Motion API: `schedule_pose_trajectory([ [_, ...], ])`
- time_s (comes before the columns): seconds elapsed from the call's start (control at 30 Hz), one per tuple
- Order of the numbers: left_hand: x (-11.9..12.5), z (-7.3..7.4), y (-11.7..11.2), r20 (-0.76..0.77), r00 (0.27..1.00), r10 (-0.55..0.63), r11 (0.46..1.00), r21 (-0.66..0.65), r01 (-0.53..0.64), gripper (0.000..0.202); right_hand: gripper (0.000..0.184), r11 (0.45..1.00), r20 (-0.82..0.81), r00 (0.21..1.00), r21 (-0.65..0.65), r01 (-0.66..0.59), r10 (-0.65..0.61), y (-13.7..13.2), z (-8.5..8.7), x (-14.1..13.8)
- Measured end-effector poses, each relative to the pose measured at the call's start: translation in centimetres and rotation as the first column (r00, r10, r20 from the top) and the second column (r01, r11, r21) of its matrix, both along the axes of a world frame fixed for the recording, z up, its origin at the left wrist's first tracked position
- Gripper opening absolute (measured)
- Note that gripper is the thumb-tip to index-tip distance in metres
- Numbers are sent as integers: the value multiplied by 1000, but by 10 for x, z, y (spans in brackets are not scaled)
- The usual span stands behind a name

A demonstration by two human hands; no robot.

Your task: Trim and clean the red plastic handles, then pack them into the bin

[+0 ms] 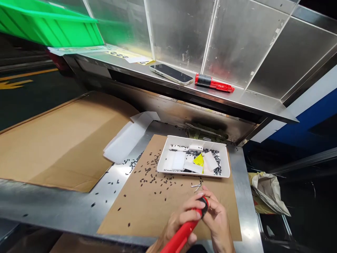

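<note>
At the bottom edge of the view both wrists are cut off, and the lower end of the red tool [184,232] runs out of frame, so its full length cannot be made out. Left hand [181,219] is wrapped around the red shaft, fingers closed on it. Right hand [217,219] sits at the tool's black tip [204,203], fingertips curled against it; whether they pinch or only touch is hard to tell.

Tool: bright red body, black end cap, tilted up to the right, held over the near edge of a cardboard sheet [147,207].

Just beyond the hands lie a few small metal screws [196,186], too small to count surely. Farther back on the same sheet sits a white tray [223,165] with white pieces, a yellow scrap [199,160] and many tiny black bits; more black bits [150,175] are scattered over the cardboard and the steel bench [52,207]. A folded white sheet [126,138] lies to the left. On the shelf behind: a phone [171,73], face up, and a second red tool [213,83] beside it. A green bin [50,24] is cropped at top left.
</note>
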State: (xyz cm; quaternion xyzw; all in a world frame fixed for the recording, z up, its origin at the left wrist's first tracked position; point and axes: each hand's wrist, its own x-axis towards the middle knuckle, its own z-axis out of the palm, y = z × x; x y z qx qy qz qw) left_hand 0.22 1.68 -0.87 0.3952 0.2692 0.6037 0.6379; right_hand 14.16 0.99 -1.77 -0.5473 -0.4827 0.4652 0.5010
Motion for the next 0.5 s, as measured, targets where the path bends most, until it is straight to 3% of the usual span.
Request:
schedule_pose_trajectory([
  [0.13,-7,-6,7,-19,995,-95,992,-90,93,26,32,1000,-23,1000,-13,2,-2,0,1,-6],
  [0.23,-10,-16,16,203,976,-73,947,-294,132,28,38,996,-75,993,-14,91,-92,-4,9,-14],
  [0.33,-13,-18,24,474,877,-72,858,-420,297,27,27,978,17,978,-5,206,-206,-11,18,-15],
  [0.5,-16,-10,28,699,704,-125,795,-354,493,22,26,949,275,909,132,288,-314,-18,27,-15],
])
